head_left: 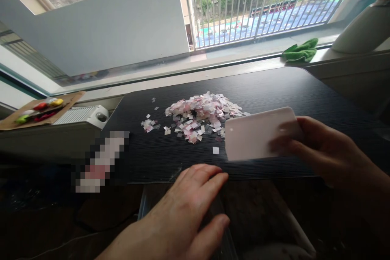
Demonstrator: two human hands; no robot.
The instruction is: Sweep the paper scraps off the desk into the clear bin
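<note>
Nearest the camera, the left hand [195, 199] lies on the near side of the pile of small paper-like squares [207, 107], back upward, fingers loosely extended and thumb apart; it has hold of nothing visible. Whether its fingertips touch the surface below cannot be told. The pile, pink and whitish, rests on a dark, fine-grained worktop [268, 85] with rounded far corners. A small cluster [148, 125] lies left of the pile, and a single square [215, 150] lies just on its near side. Beyond the pile run a pale sill [183, 76] and a window, through which a metal railing [256, 8] and a blue ground are seen. On the sill, beyond and right of the pile, lies a green cloth [300, 52]. Well left of the pile stands a white slatted unit [82, 115] with a knob.

To the near right of the pile, the right hand [313, 146] is closed on one end of a white rectangular plate [252, 136], thumb on the near face. The plate's long axis runs roughly left to right, rising slightly rightward; its free short end points left, just beside the pile's near right fringe.
</note>
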